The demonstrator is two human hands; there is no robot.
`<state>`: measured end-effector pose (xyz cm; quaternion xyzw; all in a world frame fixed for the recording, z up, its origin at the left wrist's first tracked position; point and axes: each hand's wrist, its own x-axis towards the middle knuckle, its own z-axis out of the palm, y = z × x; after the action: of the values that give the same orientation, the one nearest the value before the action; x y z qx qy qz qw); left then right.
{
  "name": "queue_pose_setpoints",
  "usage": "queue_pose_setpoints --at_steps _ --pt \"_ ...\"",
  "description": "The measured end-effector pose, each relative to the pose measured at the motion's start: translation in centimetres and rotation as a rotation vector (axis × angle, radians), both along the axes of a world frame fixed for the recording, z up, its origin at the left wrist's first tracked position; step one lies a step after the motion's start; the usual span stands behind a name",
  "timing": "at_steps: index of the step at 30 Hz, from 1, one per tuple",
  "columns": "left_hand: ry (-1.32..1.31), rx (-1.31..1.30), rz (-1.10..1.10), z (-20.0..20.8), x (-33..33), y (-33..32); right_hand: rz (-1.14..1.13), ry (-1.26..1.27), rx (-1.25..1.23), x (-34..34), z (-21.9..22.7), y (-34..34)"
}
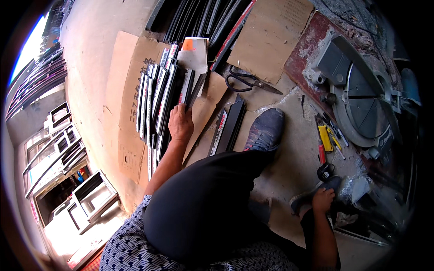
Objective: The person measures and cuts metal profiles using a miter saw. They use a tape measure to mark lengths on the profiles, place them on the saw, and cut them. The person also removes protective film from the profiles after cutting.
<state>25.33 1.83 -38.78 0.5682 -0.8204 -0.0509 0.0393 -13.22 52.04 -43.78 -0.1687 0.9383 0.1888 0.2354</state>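
My left hand [181, 123] is closed on the near end of a short dark metal profile [186, 86] with a white and red label strip. This piece lies beside a stack of similar labelled profiles [156, 92] on flattened cardboard [129, 108]. Two or so more dark profiles [229, 126] rest on the floor between the cardboard and my forward shoe [266, 128]. Down at the right, my right hand [323, 200] has its fingers curled, against my other shoe [300, 202]. Whatever it may hold is hidden.
Black-handled scissors [242, 82] lie beyond my forward shoe. A mitre saw [361, 99] stands on a red board at right, with pens, a yellow tool [324, 137] and a tape measure [325, 171] nearby. Long dark profiles [199, 20] lie at the back; window frames [92, 192] lean at left.
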Motion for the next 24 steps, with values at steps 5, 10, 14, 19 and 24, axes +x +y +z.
queue_pose_setpoints --at_steps 5,10,14,19,24 --pt "0.337 0.282 0.103 0.6 -4.3 -0.2 -0.018 0.02 0.021 0.3 0.2 -0.4" --pt "0.631 0.57 0.152 0.1 -6.1 -0.6 -0.015 0.024 0.025 0.4 0.0 -0.2" --pt "0.68 0.662 0.175 -1.3 -6.6 0.0 -0.015 0.011 0.06 0.3 0.5 -1.1" --pt "0.688 0.768 0.192 -1.2 -8.2 0.8 0.0 0.042 0.047 0.3 0.0 -0.4" --pt "0.657 0.733 0.12 -0.1 -9.5 1.4 -0.03 0.013 0.048 0.4 0.7 -1.4"
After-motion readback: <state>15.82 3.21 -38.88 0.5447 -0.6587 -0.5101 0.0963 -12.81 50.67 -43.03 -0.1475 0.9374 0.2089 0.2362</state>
